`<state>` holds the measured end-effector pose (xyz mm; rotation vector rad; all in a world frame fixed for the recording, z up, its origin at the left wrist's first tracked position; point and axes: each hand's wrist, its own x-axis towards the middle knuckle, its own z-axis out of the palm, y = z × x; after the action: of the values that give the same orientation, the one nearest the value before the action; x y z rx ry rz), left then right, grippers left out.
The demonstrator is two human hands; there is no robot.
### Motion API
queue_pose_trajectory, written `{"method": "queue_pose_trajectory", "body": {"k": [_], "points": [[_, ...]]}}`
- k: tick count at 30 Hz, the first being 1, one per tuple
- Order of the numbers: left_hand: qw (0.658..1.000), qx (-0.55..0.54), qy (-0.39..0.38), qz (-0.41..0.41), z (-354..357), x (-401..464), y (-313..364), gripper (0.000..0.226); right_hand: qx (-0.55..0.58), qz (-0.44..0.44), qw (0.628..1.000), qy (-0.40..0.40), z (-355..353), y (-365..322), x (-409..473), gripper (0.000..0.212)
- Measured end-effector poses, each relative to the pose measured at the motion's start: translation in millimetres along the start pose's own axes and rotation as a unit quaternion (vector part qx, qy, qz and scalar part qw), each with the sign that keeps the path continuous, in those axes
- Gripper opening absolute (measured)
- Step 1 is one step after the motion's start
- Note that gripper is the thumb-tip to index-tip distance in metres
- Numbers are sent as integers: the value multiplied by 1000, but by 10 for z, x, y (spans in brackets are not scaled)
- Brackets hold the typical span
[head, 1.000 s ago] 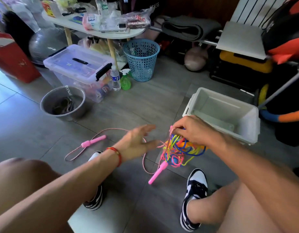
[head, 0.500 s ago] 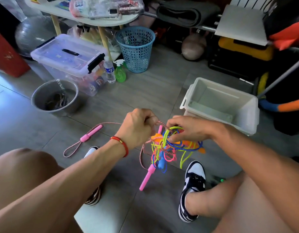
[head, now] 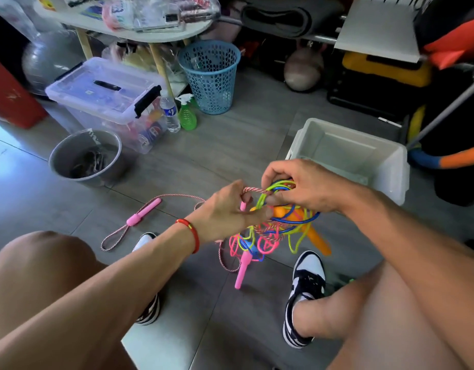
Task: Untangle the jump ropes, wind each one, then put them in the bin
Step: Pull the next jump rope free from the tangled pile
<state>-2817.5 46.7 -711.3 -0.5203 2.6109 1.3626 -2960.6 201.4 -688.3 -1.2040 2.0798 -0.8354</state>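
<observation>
Grey floor tiles (head: 203,156) run under a cluttered storage corner. Over them the left hand (head: 225,212) pinches a loop of the pink-and-white braided rope (head: 253,190), fingers curled round it, while the right hand (head: 299,185) grips the top of the knotted bundle of neon green, blue and pink plastic jump ropes (head: 270,231), fingers closed into the strands. To work this well, I'd judge it best to draw the braided loop out slowly, following it back through each crossing (yanking would only tighten the knot). One pink plastic handle (head: 143,214) lies on the floor to the left, another (head: 242,271) dangles below. The empty white plastic bin (head: 390,166) waits just beyond the right hand.
</observation>
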Motion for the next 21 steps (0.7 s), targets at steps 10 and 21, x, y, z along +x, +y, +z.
{"method": "queue_pose_trajectory", "body": {"k": [10,21], "points": [[986,-149,-68,30,-4,105,-33,59,165,23,985,44,22,52,-155,22],[966,-239,65,-69,109,235,-17,44,-131,18,991,35,24,21,-223,32]]}}
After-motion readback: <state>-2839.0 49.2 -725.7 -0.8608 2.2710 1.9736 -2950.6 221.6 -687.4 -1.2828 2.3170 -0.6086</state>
